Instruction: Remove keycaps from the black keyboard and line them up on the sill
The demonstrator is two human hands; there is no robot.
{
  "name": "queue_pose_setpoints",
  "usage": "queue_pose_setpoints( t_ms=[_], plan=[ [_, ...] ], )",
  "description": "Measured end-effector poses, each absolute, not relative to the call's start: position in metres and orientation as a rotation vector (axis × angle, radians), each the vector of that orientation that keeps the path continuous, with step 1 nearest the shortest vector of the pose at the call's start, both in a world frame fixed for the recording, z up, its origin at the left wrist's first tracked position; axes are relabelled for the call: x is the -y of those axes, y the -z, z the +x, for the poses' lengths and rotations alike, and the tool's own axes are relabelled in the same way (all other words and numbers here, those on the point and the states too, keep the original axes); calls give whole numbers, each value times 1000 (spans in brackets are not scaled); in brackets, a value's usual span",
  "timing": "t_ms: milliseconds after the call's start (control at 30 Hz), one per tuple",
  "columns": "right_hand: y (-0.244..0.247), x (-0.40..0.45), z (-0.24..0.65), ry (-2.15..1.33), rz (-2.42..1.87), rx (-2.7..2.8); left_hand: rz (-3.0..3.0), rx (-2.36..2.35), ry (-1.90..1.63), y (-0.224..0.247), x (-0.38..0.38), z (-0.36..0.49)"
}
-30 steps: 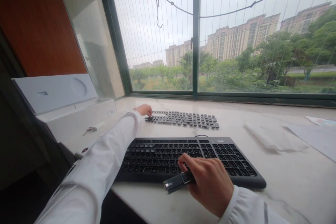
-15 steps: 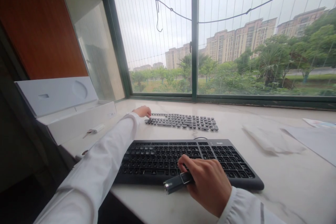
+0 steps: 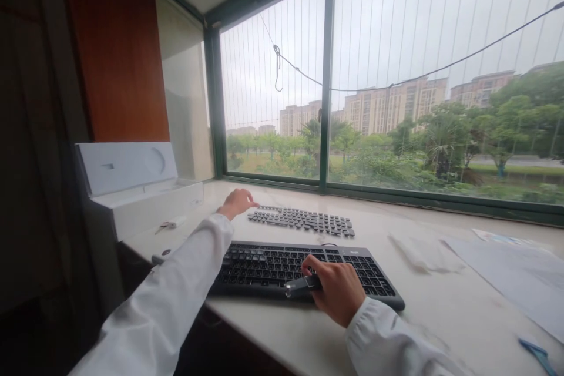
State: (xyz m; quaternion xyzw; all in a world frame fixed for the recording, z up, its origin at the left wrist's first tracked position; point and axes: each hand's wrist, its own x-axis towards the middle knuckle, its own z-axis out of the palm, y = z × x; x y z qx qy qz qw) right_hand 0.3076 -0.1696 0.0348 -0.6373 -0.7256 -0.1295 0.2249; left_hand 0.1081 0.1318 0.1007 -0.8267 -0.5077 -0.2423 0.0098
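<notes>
A black keyboard (image 3: 282, 261) lies near the front edge of the pale marble sill (image 3: 440, 305). Behind it, loose black keycaps (image 3: 304, 220) are laid out in rows. My left hand (image 3: 235, 202) reaches far out, fingers apart, hovering at the left end of the keycap rows. My right hand (image 3: 337, 291) rests on the keyboard's front edge and grips a small black tool with a clear middle part (image 3: 302, 286), its tip pointing left.
An open white box (image 3: 132, 188) stands at the left, with a small key (image 3: 165, 226) in front of it. A folded clear bag (image 3: 423, 249) and paper sheets (image 3: 515, 273) lie at the right. A blue item (image 3: 535, 352) sits at the lower right. The window runs behind.
The view has pulled back and tilted up. My left hand has lifted slightly off the left end of the keycap rows. My right hand keeps its hold on the tool.
</notes>
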Motion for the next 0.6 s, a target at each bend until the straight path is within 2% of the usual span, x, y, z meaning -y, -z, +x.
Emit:
queue_pose_setpoints(
  t_ms=[167,300,467,600],
  plan=[
    [-37,172,309,433,-1867,1970,-2480,1724,1067,-85,-53,67],
    [-34,167,313,375,-1773,1945,-2427,1798,1101,-54,-4,40],
    [-52,141,300,117,-1460,1589,-2513,1720,1133,-22,27,33],
    [-65,102,258,-414,-1182,1176,-2539,1523,1349,-10,33,26]
  ],
)
